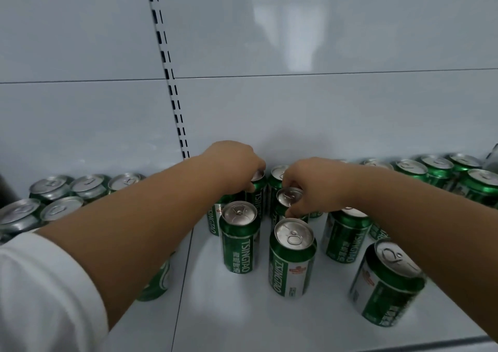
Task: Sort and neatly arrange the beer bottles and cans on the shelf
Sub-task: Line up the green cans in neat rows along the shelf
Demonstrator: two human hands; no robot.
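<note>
Green Tsingtao beer cans stand on a white shelf [231,311]. My left hand [234,165] reaches to the back and grips the top of a can [258,190] near the rear wall. My right hand [312,187] pinches the rim of another can [288,199] just right of it. In front of them stand two loose cans, one on the left [239,240] and one on the right [292,257]. Further cans stand at the right [346,236] and near right [388,281]. No bottles are in view.
A tight group of cans [54,198] fills the left shelf section, and another row [436,171] lines the back right. A slotted upright [172,82] divides the white back panel. The shelf's front edge [350,347] runs along the bottom.
</note>
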